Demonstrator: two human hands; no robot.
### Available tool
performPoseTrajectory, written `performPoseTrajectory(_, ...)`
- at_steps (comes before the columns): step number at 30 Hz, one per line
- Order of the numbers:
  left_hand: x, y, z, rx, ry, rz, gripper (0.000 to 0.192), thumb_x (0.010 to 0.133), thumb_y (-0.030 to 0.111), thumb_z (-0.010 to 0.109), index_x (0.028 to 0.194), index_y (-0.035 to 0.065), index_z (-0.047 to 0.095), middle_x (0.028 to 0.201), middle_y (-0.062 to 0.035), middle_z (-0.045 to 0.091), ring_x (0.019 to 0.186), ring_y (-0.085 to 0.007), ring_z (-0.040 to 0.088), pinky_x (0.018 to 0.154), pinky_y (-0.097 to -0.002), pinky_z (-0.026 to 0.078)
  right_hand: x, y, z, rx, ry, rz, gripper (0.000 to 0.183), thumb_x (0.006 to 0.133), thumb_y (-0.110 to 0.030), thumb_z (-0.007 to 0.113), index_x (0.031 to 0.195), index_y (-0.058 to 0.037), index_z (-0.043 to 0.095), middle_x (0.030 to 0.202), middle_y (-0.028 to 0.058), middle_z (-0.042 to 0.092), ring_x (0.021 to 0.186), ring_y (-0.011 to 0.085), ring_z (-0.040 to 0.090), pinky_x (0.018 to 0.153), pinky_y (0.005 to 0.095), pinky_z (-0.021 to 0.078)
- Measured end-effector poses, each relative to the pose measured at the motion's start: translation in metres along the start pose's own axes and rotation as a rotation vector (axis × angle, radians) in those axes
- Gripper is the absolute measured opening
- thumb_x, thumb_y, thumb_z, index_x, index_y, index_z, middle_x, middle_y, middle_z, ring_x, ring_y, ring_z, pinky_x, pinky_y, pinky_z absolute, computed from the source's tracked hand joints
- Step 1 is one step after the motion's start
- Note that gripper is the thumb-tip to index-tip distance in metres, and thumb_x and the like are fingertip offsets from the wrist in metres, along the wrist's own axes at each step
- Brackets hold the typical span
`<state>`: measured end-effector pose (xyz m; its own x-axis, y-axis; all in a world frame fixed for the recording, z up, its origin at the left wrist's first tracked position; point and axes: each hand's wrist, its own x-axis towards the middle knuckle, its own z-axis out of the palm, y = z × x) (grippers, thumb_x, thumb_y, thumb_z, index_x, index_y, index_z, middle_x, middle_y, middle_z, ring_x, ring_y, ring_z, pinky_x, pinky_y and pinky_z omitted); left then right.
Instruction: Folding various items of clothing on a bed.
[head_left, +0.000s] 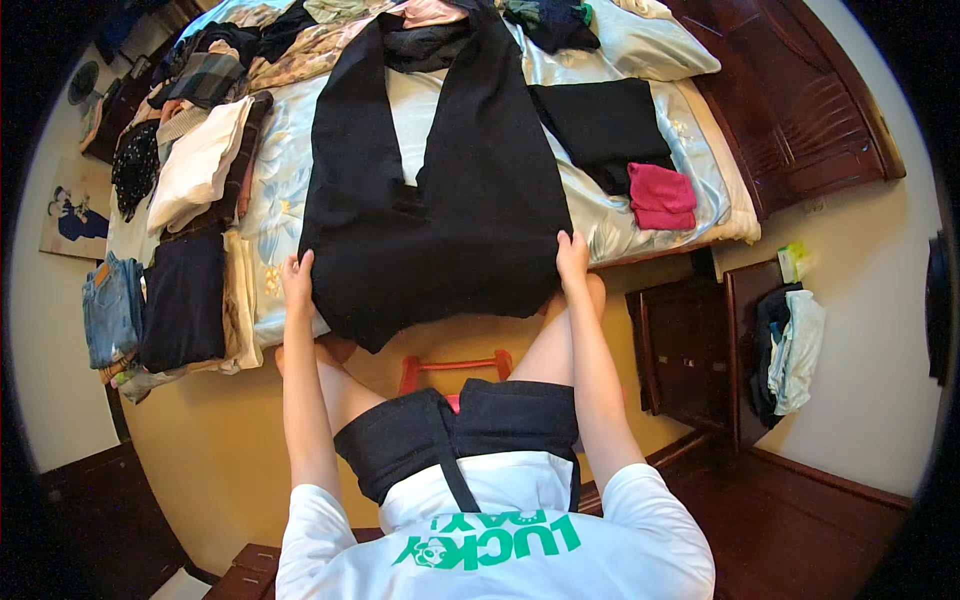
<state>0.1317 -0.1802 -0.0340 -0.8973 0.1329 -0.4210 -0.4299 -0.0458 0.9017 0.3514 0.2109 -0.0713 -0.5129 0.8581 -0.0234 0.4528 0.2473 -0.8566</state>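
Black trousers (465, 247) lie spread on the bed (281, 180), both legs reaching away from me and a gap between them. The near end hangs past the bed's front edge. My left hand (298, 281) pinches the left side of this near end. On the opposite side my right hand (572, 257) grips the edge between thumb and fingers. The cloth sags between my two hands. To the right of the trousers lie a folded black garment (615, 127) and a small folded magenta cloth (661, 196).
Folded white clothes (201, 169), a dark folded stack (184, 304) and blue jeans (112, 307) line the bed's left side. A heap of mixed clothes (300, 56) lies at the back. Right of the bed stands a dark wooden nightstand (686, 352); a red stool (457, 365) shows between my legs.
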Motion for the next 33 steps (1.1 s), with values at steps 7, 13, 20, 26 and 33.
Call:
performPoseTrajectory(7,0.014,0.002,-0.022,-0.271,-0.337,-0.241,0.035,0.080,0.033,0.053,0.098,0.0038,0.053,0.099,-0.0054,0.056,0.092,-0.0160,0.051,0.079,-0.0275,0.040,0.003,-0.051,0.007,-0.202,0.047,-0.224,0.050,0.075,-0.031,0.052,0.113,-0.0009,0.038,0.107,0.0198,0.046,0.098,0.0340,0.046,0.081,0.0385,0.0375)
performPoseTrajectory(13,0.058,0.018,0.013,-0.264,-0.323,-0.350,0.040,0.077,0.030,0.057,0.105,0.0027,0.050,0.103,-0.0070,0.055,0.094,-0.0201,0.052,0.083,-0.0339,0.041,0.040,-0.080,0.041,-0.397,-0.054,-0.177,0.050,0.078,-0.034,0.048,0.115,-0.0021,0.036,0.110,0.0189,0.045,0.098,0.0352,0.046,0.079,0.0420,0.0386)
performPoseTrajectory(20,0.067,0.021,0.002,-0.209,-0.188,-0.211,0.042,0.072,0.021,0.063,0.105,0.0007,0.048,0.100,-0.0106,0.056,0.090,-0.0221,0.054,0.082,-0.0368,0.042,0.068,-0.054,0.013,-0.490,0.002,-0.083,0.029,0.082,-0.026,0.040,0.103,-0.0059,0.042,0.088,0.0201,0.056,0.082,0.0374,0.052,0.068,0.0446,0.0399)
performPoseTrajectory(26,0.095,0.046,-0.004,-0.387,-0.461,-0.452,0.056,0.077,0.046,0.050,0.114,0.0043,0.044,0.113,-0.0120,0.049,0.100,-0.0227,0.049,0.087,-0.0349,0.039,0.064,-0.087,0.034,-0.397,0.162,-0.210,0.035,0.080,-0.030,0.046,0.103,-0.0039,0.042,0.098,0.0177,0.053,0.087,0.0341,0.052,0.070,0.0431,0.0401)
performPoseTrajectory(33,0.146,0.055,0.012,-0.060,-0.158,-0.187,0.037,0.069,0.012,0.062,0.102,0.0026,0.049,0.095,-0.0104,0.055,0.085,-0.0215,0.054,0.077,-0.0319,0.044,0.104,-0.087,0.042,-0.483,0.054,-0.138,0.034,0.079,-0.024,0.040,0.106,-0.0026,0.042,0.088,0.0211,0.056,0.080,0.0373,0.053,0.068,0.0443,0.0407)
